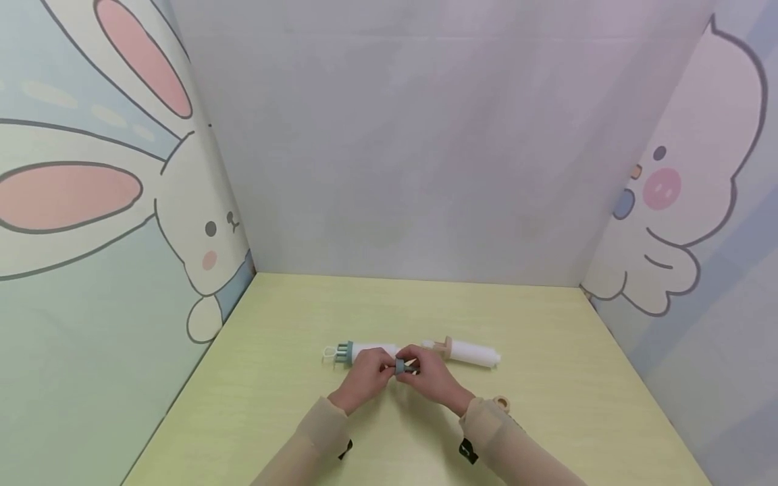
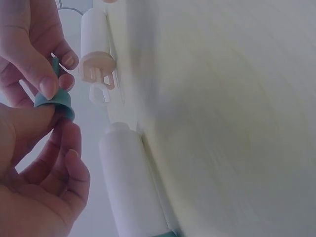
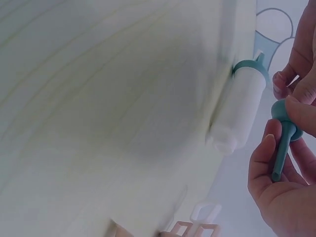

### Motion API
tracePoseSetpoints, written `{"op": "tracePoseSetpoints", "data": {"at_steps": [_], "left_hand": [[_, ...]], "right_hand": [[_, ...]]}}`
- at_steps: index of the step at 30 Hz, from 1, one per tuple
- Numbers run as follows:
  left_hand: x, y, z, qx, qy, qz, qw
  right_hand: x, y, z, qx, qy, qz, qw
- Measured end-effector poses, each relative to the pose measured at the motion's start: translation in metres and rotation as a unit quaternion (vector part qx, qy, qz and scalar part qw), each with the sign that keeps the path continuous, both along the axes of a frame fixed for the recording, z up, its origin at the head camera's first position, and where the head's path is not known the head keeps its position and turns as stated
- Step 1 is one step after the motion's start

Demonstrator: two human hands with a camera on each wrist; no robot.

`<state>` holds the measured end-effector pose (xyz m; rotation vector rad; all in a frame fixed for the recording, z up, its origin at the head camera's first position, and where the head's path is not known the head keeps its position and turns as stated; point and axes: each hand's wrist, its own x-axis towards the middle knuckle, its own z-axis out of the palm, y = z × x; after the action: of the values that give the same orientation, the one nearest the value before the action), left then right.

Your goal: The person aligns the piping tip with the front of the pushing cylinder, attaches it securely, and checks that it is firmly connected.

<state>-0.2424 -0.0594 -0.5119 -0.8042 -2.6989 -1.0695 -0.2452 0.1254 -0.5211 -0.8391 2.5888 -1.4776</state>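
Both hands meet over the table around a small teal nozzle cap (image 1: 399, 366), which has a cup-shaped end and a thin tube. My left hand (image 1: 367, 374) pinches the cup's rim between thumb and fingers. With thumb and fingers, my right hand (image 1: 434, 378) grips the cap from the tube side; the tube (image 3: 282, 153) points toward its palm. Just beyond the left hand lies a white syringe-like cylinder (image 2: 129, 177) with a teal collar and handle. A similar white cylinder (image 1: 474, 354) with a beige collar and pale pull loop lies beyond the right hand.
A small beige ring-shaped piece (image 1: 501, 403) lies beside the right sleeve, partly covered by it. Light wood-patterned table (image 1: 292, 304) spreads beneath everything. A plain grey wall (image 1: 413, 148) closes off the back, and cartoon-printed walls stand at both sides.
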Motion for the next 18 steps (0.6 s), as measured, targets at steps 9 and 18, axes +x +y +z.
{"op": "tracePoseSetpoints", "data": {"at_steps": [9,18], "left_hand": [[-0.0034,-0.0006,0.0014,-0.002,-0.011,-0.006,0.9999],[-0.0024,-0.0053,-0.0053,-0.003,-0.011,0.026,0.9996]], "right_hand": [[-0.0015,0.0005,0.0051,0.01,0.007,0.008,1.0],[0.0018,0.0053,-0.0004,0.014,0.005,0.013,1.0]]}}
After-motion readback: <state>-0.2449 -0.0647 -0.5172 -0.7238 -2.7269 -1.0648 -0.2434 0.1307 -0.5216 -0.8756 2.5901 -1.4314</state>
